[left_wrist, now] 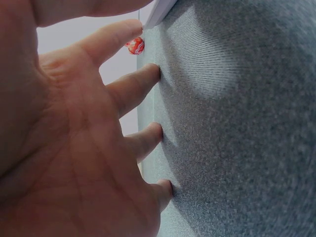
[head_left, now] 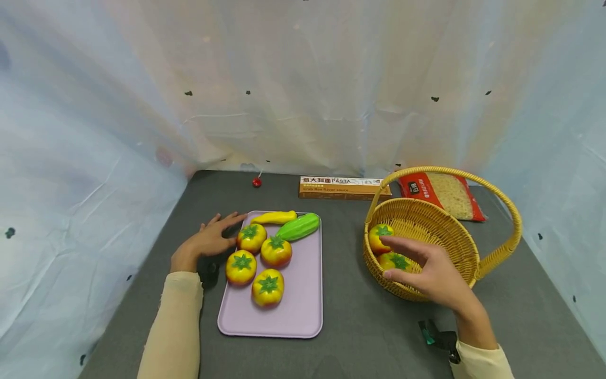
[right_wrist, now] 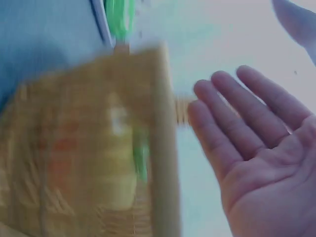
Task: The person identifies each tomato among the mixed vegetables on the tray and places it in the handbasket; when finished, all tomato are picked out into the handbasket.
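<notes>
My left hand [head_left: 210, 239] is spread beside the left edge of a lilac tray [head_left: 303, 300], its fingertips down on the grey tabletop in the left wrist view. Several yellow-red persimmons [head_left: 268, 288] with green leafy tops lie on the tray. Behind them are a long yellow vegetable [head_left: 274, 217] and a green ridged one [head_left: 299, 227]. Over the near left side of a wicker basket [head_left: 440, 226], my right hand [head_left: 435, 273] hovers with thumb and fingers apart, holding nothing. Two persimmons [head_left: 380, 238] sit inside the basket, one partly covered by that hand.
A pasta box [head_left: 343, 188] lies along the table's back edge. To its right, a red bag of pasta [head_left: 445, 195] is partly behind the basket's tall handle [head_left: 513, 221]. A small red ball-shaped object [head_left: 256, 182] is at the back left. Pale sheeting [head_left: 303, 105] surrounds the table.
</notes>
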`<control>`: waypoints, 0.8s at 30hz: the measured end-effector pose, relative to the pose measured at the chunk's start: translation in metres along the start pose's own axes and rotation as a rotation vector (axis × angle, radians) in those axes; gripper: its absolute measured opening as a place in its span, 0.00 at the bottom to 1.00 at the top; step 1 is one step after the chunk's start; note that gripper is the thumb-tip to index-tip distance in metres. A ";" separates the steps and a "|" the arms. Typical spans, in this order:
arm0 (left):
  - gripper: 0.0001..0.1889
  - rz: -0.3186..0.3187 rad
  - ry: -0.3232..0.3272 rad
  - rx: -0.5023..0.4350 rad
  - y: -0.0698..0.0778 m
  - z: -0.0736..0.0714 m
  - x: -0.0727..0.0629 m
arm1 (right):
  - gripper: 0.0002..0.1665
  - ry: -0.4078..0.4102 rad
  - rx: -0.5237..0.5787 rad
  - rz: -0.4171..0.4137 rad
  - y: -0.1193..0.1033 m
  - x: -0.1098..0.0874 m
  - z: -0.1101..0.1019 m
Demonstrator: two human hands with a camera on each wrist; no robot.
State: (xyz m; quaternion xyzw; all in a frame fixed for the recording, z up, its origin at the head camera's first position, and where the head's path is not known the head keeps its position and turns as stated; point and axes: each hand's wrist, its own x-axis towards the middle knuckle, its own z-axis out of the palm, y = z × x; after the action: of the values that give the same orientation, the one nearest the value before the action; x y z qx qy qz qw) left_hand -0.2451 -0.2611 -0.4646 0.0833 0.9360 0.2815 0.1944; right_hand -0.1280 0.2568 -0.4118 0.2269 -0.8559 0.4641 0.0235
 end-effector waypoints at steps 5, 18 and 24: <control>0.39 0.008 0.004 -0.003 -0.001 0.001 0.000 | 0.38 -0.110 0.111 -0.053 -0.011 0.019 0.027; 0.39 0.011 0.007 -0.001 -0.003 0.002 -0.001 | 0.38 -0.431 0.342 -0.108 -0.034 0.076 0.122; 0.39 0.012 0.014 -0.001 -0.001 0.001 -0.002 | 0.38 -0.515 0.346 -0.142 -0.040 0.092 0.160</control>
State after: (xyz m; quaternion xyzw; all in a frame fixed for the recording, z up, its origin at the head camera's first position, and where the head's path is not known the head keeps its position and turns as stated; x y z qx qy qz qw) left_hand -0.2431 -0.2621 -0.4649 0.0871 0.9366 0.2837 0.1863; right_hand -0.1668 0.0761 -0.4482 0.3967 -0.7240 0.5275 -0.2005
